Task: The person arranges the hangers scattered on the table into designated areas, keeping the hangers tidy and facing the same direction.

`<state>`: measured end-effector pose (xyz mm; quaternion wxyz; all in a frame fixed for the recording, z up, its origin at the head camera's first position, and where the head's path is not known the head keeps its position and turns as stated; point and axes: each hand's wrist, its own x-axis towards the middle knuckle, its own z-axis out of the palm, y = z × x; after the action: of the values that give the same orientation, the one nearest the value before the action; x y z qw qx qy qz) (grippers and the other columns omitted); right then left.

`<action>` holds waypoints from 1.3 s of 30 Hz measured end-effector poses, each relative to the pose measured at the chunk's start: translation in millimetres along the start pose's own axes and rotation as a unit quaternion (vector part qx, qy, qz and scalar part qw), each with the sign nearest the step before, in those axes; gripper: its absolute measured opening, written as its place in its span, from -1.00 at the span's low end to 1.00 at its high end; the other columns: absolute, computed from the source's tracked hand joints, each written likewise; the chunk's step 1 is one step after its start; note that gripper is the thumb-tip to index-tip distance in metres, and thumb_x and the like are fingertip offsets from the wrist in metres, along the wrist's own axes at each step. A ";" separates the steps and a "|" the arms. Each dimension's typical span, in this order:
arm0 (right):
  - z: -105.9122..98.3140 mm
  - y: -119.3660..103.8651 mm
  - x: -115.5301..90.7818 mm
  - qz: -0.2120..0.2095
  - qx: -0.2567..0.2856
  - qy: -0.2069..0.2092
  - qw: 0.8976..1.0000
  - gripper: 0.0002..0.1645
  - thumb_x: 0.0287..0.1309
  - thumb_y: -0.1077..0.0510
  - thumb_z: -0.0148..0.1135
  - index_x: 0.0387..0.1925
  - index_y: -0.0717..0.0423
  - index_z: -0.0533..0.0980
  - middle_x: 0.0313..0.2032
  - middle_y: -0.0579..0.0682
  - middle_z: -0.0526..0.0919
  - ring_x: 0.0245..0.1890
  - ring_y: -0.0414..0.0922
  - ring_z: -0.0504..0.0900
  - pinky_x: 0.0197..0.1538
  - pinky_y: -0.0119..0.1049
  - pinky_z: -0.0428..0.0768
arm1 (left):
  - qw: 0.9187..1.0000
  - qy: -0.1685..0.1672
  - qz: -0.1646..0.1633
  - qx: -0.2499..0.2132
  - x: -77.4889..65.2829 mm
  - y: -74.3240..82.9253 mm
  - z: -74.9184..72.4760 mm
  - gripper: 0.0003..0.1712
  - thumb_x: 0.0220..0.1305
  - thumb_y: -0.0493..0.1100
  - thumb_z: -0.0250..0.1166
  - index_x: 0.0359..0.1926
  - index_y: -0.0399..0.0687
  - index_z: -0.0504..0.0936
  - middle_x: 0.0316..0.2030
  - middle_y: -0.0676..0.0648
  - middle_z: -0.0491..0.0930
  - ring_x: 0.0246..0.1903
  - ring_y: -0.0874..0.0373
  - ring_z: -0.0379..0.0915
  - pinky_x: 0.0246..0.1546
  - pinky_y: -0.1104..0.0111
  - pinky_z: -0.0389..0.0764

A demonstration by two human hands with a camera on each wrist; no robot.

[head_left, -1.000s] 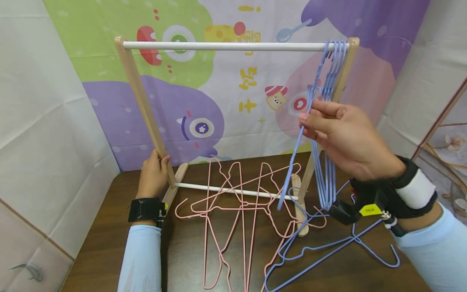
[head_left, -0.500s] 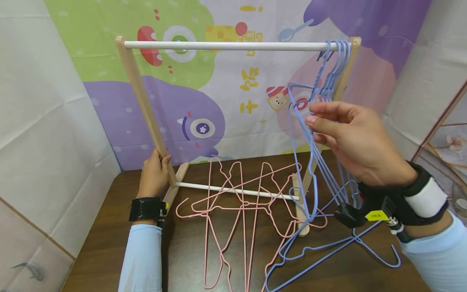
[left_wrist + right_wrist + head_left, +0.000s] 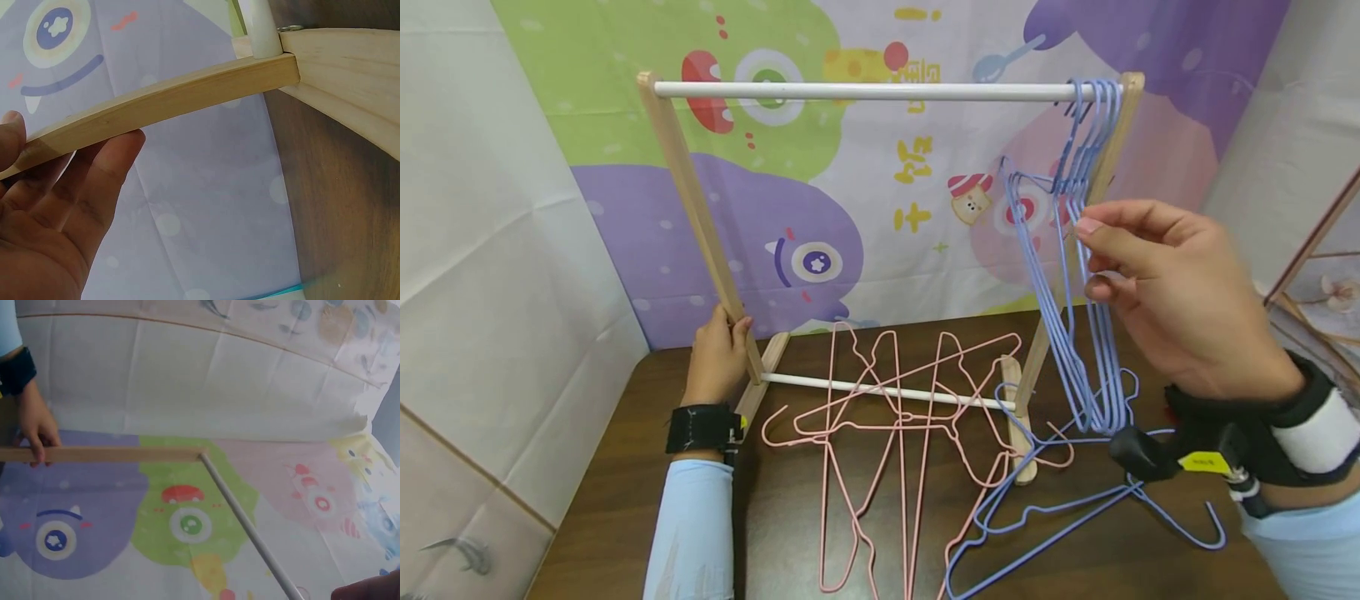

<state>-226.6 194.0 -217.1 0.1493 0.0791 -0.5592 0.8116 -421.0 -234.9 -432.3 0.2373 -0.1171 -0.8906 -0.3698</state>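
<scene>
My left hand point(image 3: 718, 358) grips the left wooden post point(image 3: 696, 200) of a small clothes rack low down. In the left wrist view, the thumb and fingers point(image 3: 119, 159) lie on opposite sides of that post. Several blue hangers point(image 3: 1086, 333) hang bunched at the right end of the rack's white top bar point(image 3: 865, 92). My right hand point(image 3: 1187, 292) is just right of them, thumb and forefinger close together, fingertips overlapping the bunch in the head view, with no hanger held. Only a fingertip of it shows in the right wrist view.
Several pink hangers point(image 3: 898, 425) lie tangled on the brown table point(image 3: 617, 500) across the rack's lower bar point(image 3: 797, 383). Loose blue hangers point(image 3: 1075, 504) lie at the front right. A cartoon-printed cloth point(image 3: 775, 217) hangs behind the rack.
My right hand has let go of a blue hanger and drawn back to the right. That hanger swung round and now hangs with the others. My left hand has stayed on the post.
</scene>
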 end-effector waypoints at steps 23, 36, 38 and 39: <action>-98.2 66.4 12.4 0.126 -0.014 0.135 0.983 -0.74 0.41 0.32 0.20 -0.41 0.08 0.68 -0.46 -0.11 0.56 -0.56 -0.26 0.42 -0.57 -0.47 0.41 | 1.000 0.006 0.003 -0.002 -1.2 0.7 0.3 -0.67 0.57 -0.16 0.14 0.09 -0.40 0.47 -0.18 -0.44 0.66 -0.23 -0.31 0.68 -0.32 -0.11 0.65; -109.4 153.5 -16.9 0.189 -0.319 0.151 0.916 -0.79 0.33 0.21 0.23 -0.13 0.26 0.67 -0.57 -0.21 0.48 -0.66 -0.29 0.36 -0.60 -0.40 0.38 | 1.000 0.003 0.001 -0.004 -1.3 1.8 -0.7 -0.64 0.57 -0.18 0.14 0.15 -0.42 0.46 -0.15 -0.45 0.66 -0.21 -0.32 0.68 -0.29 -0.12 0.66; -112.3 167.2 -22.9 0.185 -0.380 0.116 0.899 -0.66 0.33 0.20 0.22 -0.02 0.42 0.63 -0.51 -0.13 0.59 -0.56 -0.26 0.45 -0.52 -0.37 0.46 | 1.000 0.003 -0.002 -0.001 -1.6 1.9 -0.7 -0.66 0.57 -0.18 0.14 0.12 -0.41 0.46 -0.16 -0.44 0.65 -0.21 -0.32 0.68 -0.29 -0.12 0.65; -114.2 173.6 -26.0 0.181 -0.409 0.096 0.889 -0.63 0.32 0.20 0.23 -0.02 0.45 0.63 -0.45 -0.07 0.65 -0.50 -0.24 0.50 -0.47 -0.35 0.49 | 1.000 0.002 -0.001 -0.001 -1.6 2.0 -0.6 -0.67 0.57 -0.18 0.14 0.12 -0.41 0.45 -0.16 -0.44 0.65 -0.21 -0.32 0.68 -0.30 -0.12 0.65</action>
<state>-255.1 239.1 -419.6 0.0715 -0.1698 -0.8295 0.5272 -418.6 -234.0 -431.5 0.2390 -0.1153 -0.8898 -0.3713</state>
